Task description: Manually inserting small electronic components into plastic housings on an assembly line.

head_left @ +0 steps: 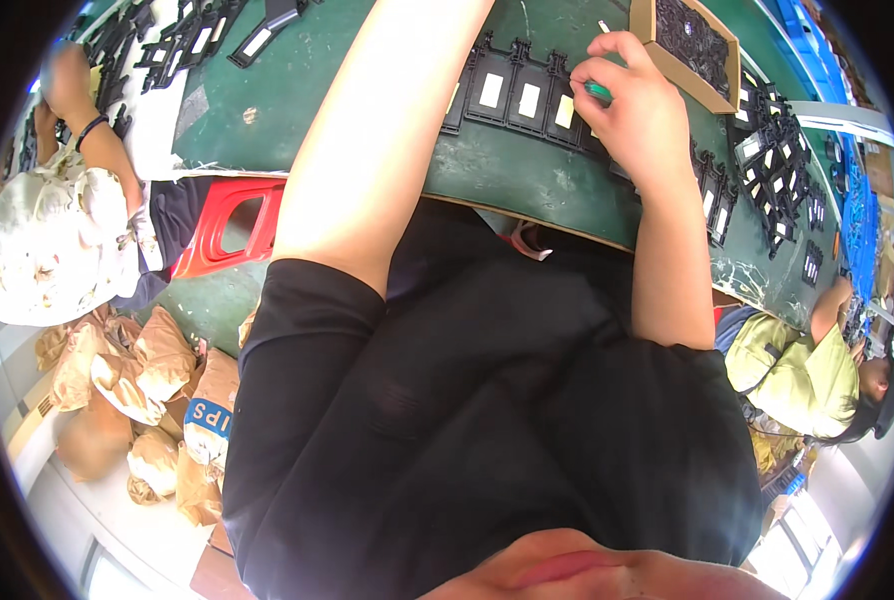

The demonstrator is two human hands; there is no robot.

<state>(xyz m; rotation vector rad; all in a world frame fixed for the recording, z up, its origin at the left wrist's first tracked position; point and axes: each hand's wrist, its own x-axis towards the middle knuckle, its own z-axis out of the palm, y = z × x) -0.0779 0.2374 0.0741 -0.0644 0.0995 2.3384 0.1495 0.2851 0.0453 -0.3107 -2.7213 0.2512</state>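
My right hand is closed in a pinch around a small green tool, whose exact kind is hidden by my fingers. It hovers over the right part of a row of black plastic parts, flat pieces with pale rectangular labels, laid side by side on the green tabletop. A slim white tip shows just above my fingers; whether it belongs to the tool, I cannot tell. My left forearm reaches across the table and leaves at the top edge, so my left hand is out of sight.
An open cardboard box of small black pieces stands beyond my right hand. Piles of black parts lie at the right. A red stool and paper-wrapped bundles are at the left. One person works left, another right.
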